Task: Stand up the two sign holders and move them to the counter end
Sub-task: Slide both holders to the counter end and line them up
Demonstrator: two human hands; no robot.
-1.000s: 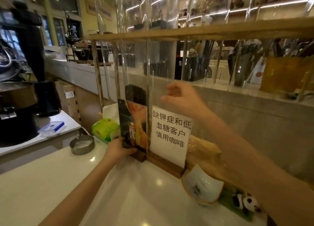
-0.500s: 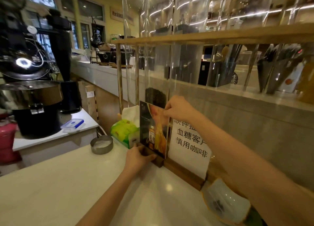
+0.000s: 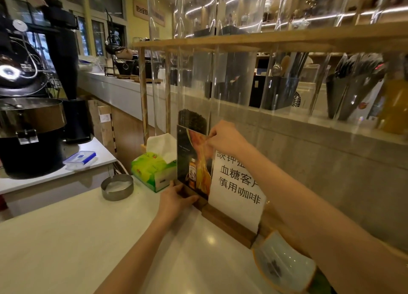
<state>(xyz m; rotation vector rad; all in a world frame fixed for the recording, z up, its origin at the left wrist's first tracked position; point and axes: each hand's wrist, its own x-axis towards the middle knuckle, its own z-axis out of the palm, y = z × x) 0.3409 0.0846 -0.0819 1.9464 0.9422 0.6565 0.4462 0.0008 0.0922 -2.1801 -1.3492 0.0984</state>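
Both sign holders stand upright on the white counter (image 3: 66, 238), against the grey wall at its far edge, and everything here is best placed from the green tissue box (image 3: 152, 170). The dark drinks sign holder (image 3: 191, 159) stands just beside that box, on the side away from the round metal tin (image 3: 117, 186). The white paper sign holder (image 3: 237, 187) comes next along the wall, one step further from the box, its wooden base seeming to touch the dark one's base.

The left hand (image 3: 174, 200) rests low, fingers curled against the wooden base of the dark sign, at the end nearer the tissue box. The right hand (image 3: 224, 138) is up at the top corner of that same sign, thumb and fingers pinched shut on its clear upper edge. So both hands hold one sign, one low and one high, and the white sign is free of either hand.

The dark sign's sheet rises straight up from its base, and the base runs along the wall toward the tissue box. Any further slide would probably follow that line, but the box sits in the way, so little room seems left on that side. The right forearm crosses in front of the white sign, making that arm the nearer one to it.
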